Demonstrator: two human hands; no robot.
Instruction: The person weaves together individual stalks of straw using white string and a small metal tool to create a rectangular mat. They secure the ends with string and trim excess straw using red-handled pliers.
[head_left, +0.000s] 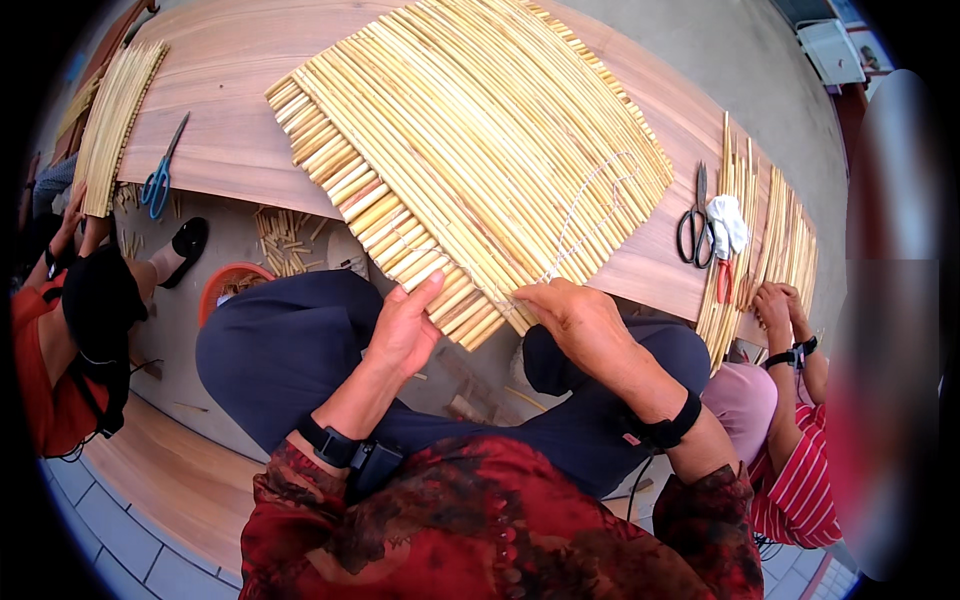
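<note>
A large mat of pale yellow reed stalks (470, 130) lies across the table, its near corner jutting over the edge toward me. My left hand (405, 325) grips the cut stalk ends at the mat's near left edge, with its thumb on top. At the near corner my right hand (585, 322) is closed in a pinch around white string (553, 268). The string runs from there in a long loose loop over the mat's right part. More string binds the stalks near my left thumb. What lies under my right fingers is partly hidden.
Blue-handled scissors (158, 180) lie at the table's left, near a co-worker's reed mat (125, 110). Black scissors (695, 225), a white cloth (727, 222) and a red-handled tool (724, 280) lie right, beside another co-worker's hands (778, 305). A red basin (225, 285) stands below.
</note>
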